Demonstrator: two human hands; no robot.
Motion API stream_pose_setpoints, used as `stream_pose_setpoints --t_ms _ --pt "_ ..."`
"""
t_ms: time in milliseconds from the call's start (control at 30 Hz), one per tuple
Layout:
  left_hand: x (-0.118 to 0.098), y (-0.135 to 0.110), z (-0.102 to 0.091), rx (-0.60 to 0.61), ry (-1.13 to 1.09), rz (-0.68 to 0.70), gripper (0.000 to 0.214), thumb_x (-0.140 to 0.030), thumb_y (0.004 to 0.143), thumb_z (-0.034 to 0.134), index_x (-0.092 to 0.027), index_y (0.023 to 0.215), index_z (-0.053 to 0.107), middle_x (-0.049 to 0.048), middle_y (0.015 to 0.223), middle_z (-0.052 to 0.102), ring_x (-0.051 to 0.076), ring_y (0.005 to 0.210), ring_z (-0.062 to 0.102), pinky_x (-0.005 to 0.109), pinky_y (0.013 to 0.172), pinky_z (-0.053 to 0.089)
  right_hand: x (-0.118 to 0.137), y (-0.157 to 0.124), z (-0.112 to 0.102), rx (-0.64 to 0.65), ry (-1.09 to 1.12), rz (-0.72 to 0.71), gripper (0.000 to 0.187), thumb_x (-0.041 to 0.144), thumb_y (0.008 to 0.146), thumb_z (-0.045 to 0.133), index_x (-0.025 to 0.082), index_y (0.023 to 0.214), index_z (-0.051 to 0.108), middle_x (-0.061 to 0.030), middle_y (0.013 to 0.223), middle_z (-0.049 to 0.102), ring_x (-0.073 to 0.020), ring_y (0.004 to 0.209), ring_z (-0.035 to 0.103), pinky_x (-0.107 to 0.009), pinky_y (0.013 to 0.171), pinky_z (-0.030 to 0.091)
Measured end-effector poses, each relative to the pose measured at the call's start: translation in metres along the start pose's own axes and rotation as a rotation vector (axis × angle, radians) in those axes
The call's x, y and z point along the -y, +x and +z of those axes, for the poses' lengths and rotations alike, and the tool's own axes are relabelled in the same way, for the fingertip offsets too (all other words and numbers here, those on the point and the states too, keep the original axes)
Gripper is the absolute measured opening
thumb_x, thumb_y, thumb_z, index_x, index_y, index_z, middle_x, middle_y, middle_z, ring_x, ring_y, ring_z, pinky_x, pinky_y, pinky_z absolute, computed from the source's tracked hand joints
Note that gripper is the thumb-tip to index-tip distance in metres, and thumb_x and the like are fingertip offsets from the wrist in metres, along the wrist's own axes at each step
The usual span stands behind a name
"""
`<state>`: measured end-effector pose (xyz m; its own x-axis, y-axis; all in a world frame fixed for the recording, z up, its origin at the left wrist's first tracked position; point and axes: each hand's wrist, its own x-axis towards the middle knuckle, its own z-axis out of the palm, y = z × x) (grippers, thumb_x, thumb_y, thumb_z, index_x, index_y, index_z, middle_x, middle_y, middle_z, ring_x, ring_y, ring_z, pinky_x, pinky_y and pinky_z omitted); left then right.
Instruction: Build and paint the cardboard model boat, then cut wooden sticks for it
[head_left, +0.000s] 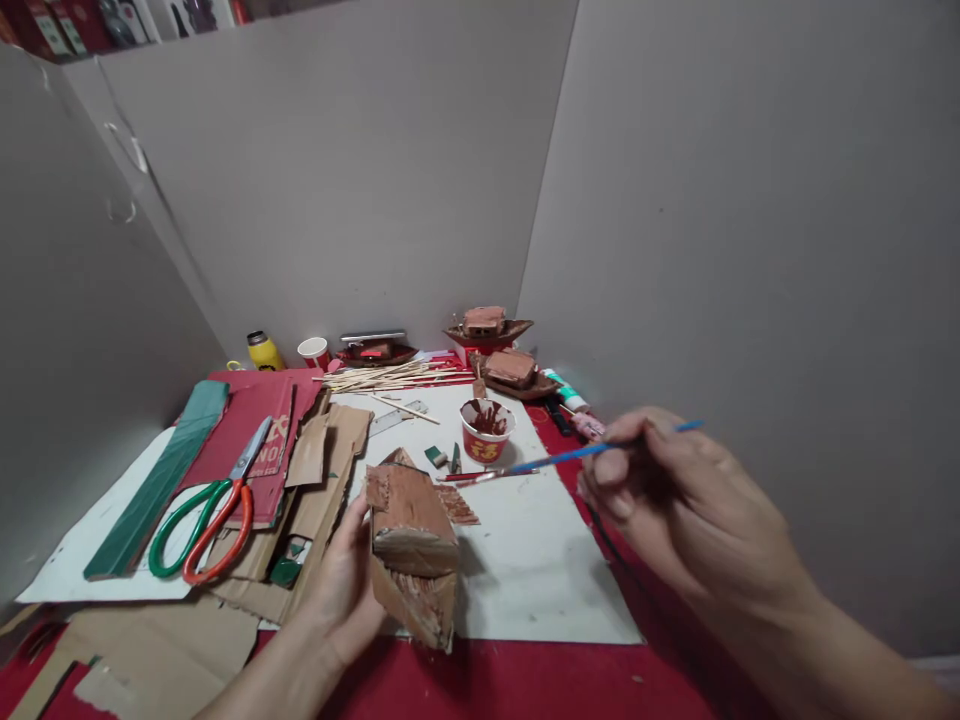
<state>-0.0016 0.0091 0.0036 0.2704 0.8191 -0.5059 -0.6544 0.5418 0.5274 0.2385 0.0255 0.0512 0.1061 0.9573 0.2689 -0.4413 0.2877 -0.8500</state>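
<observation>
My left hand [346,585] grips a brown-painted cardboard piece [411,545], a box-like model part, from its left side over the white sheet [540,570]. My right hand [667,495] pinches a thin blue-handled paintbrush [570,457], its tip pointing left and hovering near a red paper cup [487,430] that holds brown paint. The brush tip is clear of the cardboard piece.
Scissors [210,520] with green and orange handles lie on red and brown cardboard scraps at left, beside a green strip [161,475]. Bamboo sticks [390,378], two small brown model boats [487,328], a yellow bottle [262,352] and a glue tube [570,392] stand at the back. Grey partition walls enclose the table.
</observation>
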Motion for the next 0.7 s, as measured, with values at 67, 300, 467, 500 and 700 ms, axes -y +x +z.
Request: stream_pose_setpoints --t_ms 67,300,467,500,700 --pt "0.000 -0.002 0.003 -0.047 0.015 -0.023 0.048 -0.043 0.091 0.047 -0.008 0.120 0.061 0.0148 0.086 0.077 0.028 0.076 0.073 0.042 0.078 0.054 0.000 -0.012 0.005 0.080 -0.014 0.016 0.021 0.042 0.079 0.072 0.022 0.075 0.068 0.0003 0.055 0.065 -0.0092 0.041 0.054 -0.018 0.038 0.042" --pt "0.003 -0.002 0.003 0.031 -0.028 0.000 0.049 -0.041 0.092 0.046 -0.007 0.126 0.057 0.0144 0.091 0.077 0.028 0.086 0.072 0.043 0.089 0.050 -0.011 -0.035 0.000 0.269 -0.078 -0.023 0.018 0.034 0.092 0.057 0.021 0.088 0.069 -0.0038 0.069 0.069 -0.0128 0.056 0.063 -0.021 0.048 0.051" --pt "0.004 -0.003 0.003 0.066 -0.081 -0.007 0.049 -0.041 0.092 0.045 -0.007 0.125 0.058 0.0149 0.093 0.076 0.029 0.097 0.070 0.044 0.095 0.046 -0.016 -0.042 -0.003 0.363 -0.140 -0.096 0.018 0.031 0.095 0.052 0.024 0.096 0.069 -0.0036 0.075 0.070 -0.0136 0.064 0.064 -0.022 0.055 0.055" --pt "0.004 -0.003 0.003 0.062 -0.074 -0.005 0.048 -0.041 0.093 0.045 -0.008 0.124 0.059 0.0143 0.090 0.077 0.029 0.096 0.070 0.045 0.096 0.046 -0.016 -0.042 -0.003 0.378 -0.151 -0.110 0.018 0.031 0.096 0.051 0.025 0.097 0.069 -0.0036 0.077 0.070 -0.0137 0.065 0.065 -0.022 0.056 0.055" --pt "0.005 -0.001 0.003 0.080 -0.070 0.016 0.047 -0.039 0.093 0.044 -0.008 0.127 0.057 0.0144 0.090 0.077 0.030 0.092 0.071 0.046 0.096 0.046 -0.016 -0.042 0.001 0.399 -0.215 -0.158 0.019 0.030 0.096 0.051 0.025 0.098 0.069 -0.0042 0.078 0.071 -0.0141 0.063 0.065 -0.024 0.057 0.056"
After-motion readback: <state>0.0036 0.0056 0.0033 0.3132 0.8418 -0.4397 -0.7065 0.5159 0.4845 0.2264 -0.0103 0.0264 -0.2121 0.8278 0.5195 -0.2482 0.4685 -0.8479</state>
